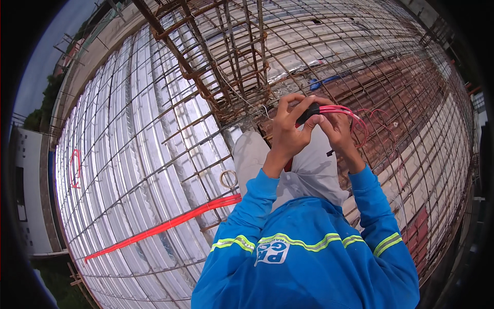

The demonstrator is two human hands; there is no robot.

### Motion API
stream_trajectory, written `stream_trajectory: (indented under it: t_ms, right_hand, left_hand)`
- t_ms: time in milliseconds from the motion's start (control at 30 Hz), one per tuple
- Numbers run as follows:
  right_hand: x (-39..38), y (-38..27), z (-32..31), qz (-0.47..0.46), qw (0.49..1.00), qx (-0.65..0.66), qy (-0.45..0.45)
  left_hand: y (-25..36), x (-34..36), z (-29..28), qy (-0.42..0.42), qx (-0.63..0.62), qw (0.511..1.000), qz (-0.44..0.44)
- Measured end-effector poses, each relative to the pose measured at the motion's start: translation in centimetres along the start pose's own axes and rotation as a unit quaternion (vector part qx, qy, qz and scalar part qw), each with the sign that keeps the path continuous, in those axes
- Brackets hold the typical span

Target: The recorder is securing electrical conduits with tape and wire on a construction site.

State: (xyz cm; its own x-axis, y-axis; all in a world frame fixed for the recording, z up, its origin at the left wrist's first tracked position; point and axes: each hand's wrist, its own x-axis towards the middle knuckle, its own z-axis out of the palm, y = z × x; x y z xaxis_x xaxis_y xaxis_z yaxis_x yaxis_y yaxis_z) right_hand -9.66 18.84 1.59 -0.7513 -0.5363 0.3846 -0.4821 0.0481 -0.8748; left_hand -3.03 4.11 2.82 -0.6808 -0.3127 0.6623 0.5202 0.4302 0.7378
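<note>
Rebar mesh [186, 130] spans the frame; just right of upper centre, left hand [289, 132] and right hand [339, 131] pinch red wires' [335, 109] black-covered end [307, 115], strands best kept bunched, fingers snug.

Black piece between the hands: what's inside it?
Red wires run out of the right end of the black piece, which the left hand and right hand hold. Its inside is covered, so whether the wires join or end there can't be seen.
</note>
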Motion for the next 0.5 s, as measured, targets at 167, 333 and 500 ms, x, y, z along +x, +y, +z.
stream_trajectory:
  t_ms: [167,333,500]
  right_hand:
    - [3.0,1.5,0.7,0.112,0.958,0.26,0.037]
    - [5.2,1.7,-2.0,0.188,0.971,0.07,-0.131]
    - [5.7,2.7,-2.4,0.157,0.977,0.023,-0.14]
  left_hand:
    - [-3.7,2.7,1.7,-0.024,0.048,0.995,-0.085]
    - [-5.9,5.7,1.0,-0.158,0.047,0.974,-0.155]
    - [-6.0,6.2,2.1,-0.205,-0.019,0.963,-0.175]
